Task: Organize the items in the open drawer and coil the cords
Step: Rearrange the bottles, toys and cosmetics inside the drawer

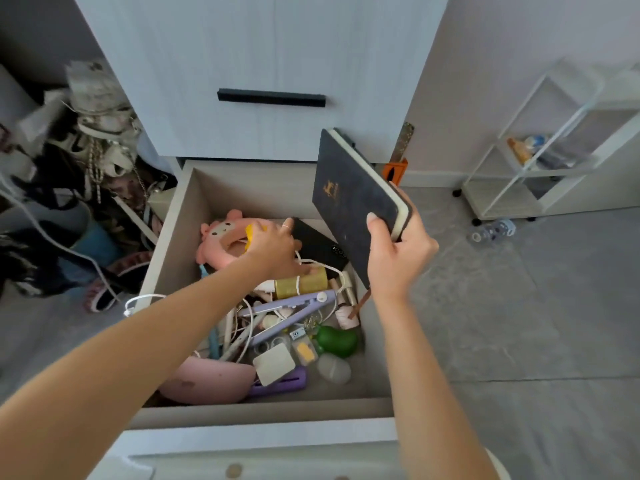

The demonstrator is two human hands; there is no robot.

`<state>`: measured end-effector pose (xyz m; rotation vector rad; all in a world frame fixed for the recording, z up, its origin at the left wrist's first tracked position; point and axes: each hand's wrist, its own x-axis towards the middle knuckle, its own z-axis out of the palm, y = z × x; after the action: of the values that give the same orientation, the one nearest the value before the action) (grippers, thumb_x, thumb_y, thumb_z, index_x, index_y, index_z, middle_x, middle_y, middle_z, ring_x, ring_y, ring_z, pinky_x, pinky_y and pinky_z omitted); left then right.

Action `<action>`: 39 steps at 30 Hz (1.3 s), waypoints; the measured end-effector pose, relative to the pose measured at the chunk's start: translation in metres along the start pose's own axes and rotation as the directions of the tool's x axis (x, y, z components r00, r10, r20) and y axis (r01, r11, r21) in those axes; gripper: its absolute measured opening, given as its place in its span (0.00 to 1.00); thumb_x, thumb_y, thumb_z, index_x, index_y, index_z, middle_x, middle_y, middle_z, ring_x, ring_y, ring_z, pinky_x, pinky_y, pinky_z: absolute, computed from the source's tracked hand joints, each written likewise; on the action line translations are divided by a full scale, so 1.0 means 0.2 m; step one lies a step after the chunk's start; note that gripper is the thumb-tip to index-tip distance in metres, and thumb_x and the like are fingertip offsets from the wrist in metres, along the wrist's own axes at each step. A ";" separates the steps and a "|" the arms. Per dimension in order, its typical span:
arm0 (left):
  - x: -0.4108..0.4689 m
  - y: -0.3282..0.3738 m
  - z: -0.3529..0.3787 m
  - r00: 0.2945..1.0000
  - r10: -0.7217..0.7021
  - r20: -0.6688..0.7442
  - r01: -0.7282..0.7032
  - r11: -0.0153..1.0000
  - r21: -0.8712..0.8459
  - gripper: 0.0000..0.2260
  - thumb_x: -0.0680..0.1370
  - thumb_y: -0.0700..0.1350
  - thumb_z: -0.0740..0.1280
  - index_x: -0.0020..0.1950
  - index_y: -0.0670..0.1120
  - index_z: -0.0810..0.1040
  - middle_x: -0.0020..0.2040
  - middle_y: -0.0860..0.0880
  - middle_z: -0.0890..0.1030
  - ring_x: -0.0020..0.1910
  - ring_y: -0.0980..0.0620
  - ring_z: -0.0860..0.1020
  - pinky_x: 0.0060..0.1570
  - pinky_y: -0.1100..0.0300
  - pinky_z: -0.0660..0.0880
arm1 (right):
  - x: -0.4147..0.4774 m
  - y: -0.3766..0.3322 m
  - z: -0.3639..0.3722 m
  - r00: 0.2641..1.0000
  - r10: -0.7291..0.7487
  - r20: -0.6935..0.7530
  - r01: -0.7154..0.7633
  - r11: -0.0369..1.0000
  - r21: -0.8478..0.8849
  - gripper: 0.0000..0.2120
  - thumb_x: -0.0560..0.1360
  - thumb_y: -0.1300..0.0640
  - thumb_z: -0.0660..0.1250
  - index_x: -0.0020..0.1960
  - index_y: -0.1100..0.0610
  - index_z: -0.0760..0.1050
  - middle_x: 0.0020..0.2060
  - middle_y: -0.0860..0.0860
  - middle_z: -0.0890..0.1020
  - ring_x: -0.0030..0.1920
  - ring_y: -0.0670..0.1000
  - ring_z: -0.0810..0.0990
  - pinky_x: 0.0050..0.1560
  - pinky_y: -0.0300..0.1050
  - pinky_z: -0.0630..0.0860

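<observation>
Drawer (pixel 194 209) open, cluttered. Right hand (pixel 398 251) grips dark notebook (pixel 356 202) by lower end, tilted above drawer's right wall; slip risk. Left hand (pixel 277 247) reaches inside drawer onto black case (pixel 318 244); grasp unclear. White cords (pixel 242 334) tangled under purple clip (pixel 291 311) at drawer's centre; snag likely.

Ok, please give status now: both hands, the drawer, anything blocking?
Right hand grips dark notebook, lifted over drawer. Left hand down on black phone. White cords uncoiled, tangled among clutter.
</observation>
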<state>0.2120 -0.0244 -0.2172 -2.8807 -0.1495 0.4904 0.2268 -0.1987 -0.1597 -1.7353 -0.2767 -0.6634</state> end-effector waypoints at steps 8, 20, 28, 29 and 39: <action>-0.25 -0.02 -0.07 0.986 0.168 0.019 -0.168 0.986 -0.009 0.17 0.77 0.46 0.60 0.66 0.48 0.71 0.53 0.46 0.76 0.51 0.46 0.78 0.43 0.55 0.74 | -0.02 0.03 0.02 0.994 0.028 0.102 -0.025 0.999 -0.023 0.19 0.70 0.61 0.69 0.60 0.58 0.78 0.32 0.48 0.80 0.29 0.48 0.79 0.31 0.43 0.79; -0.62 0.13 -0.24 0.904 0.118 0.412 0.006 0.958 -0.286 0.08 0.79 0.44 0.62 0.56 0.44 0.71 0.50 0.44 0.81 0.43 0.49 0.81 0.41 0.61 0.78 | -0.01 0.01 0.02 0.996 -0.006 0.093 0.010 0.999 -0.043 0.20 0.68 0.62 0.70 0.60 0.60 0.79 0.28 0.48 0.79 0.31 0.43 0.74 0.29 0.27 0.68; -0.49 0.11 -0.27 0.893 0.178 0.412 0.004 0.915 -0.402 0.14 0.79 0.51 0.58 0.60 0.48 0.75 0.55 0.48 0.80 0.44 0.50 0.82 0.50 0.58 0.78 | 0.01 0.00 0.00 1.000 0.010 0.029 -0.010 1.000 0.023 0.19 0.69 0.63 0.70 0.59 0.60 0.79 0.27 0.47 0.76 0.25 0.41 0.72 0.28 0.28 0.68; -0.44 0.12 -0.26 0.943 0.147 0.299 -0.046 0.946 -0.322 0.14 0.78 0.50 0.57 0.58 0.47 0.76 0.54 0.49 0.80 0.43 0.50 0.81 0.48 0.57 0.77 | 0.01 -0.01 0.00 1.000 0.016 -0.002 -0.016 0.999 0.052 0.19 0.69 0.63 0.70 0.59 0.61 0.79 0.28 0.47 0.77 0.25 0.41 0.72 0.29 0.28 0.69; 0.12 0.20 -0.27 0.994 0.102 0.030 -0.091 0.963 -0.253 0.19 0.77 0.40 0.59 0.68 0.44 0.69 0.68 0.44 0.71 0.63 0.44 0.72 0.60 0.54 0.69 | 0.05 -0.04 -0.04 0.939 0.274 -0.210 -0.191 0.919 0.345 0.20 0.67 0.67 0.68 0.59 0.61 0.78 0.40 0.51 0.84 0.37 0.39 0.82 0.37 0.33 0.75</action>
<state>0.2559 -0.0710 -0.1837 -3.1387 -0.0828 0.5914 0.2289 -0.2062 -0.1457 -1.3284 0.0069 -0.6189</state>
